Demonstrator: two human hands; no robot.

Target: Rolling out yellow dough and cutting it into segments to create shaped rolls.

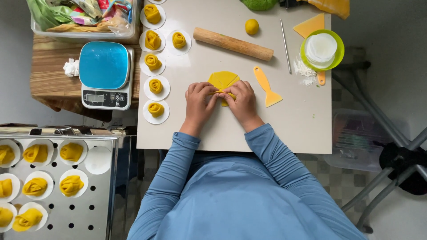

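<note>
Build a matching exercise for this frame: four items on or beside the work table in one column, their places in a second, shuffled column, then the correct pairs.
Things:
1. rolling pin
2. kitchen scale
3. yellow scraper
4. green bowl

Places:
A. on the wooden table left of the white board
B. just right of the right hand
C. at the board's far right edge, holding white paper rounds
D. lying diagonally beyond the folded yellow dough

Pairs: 1-D, 2-A, 3-B, 4-C
</note>
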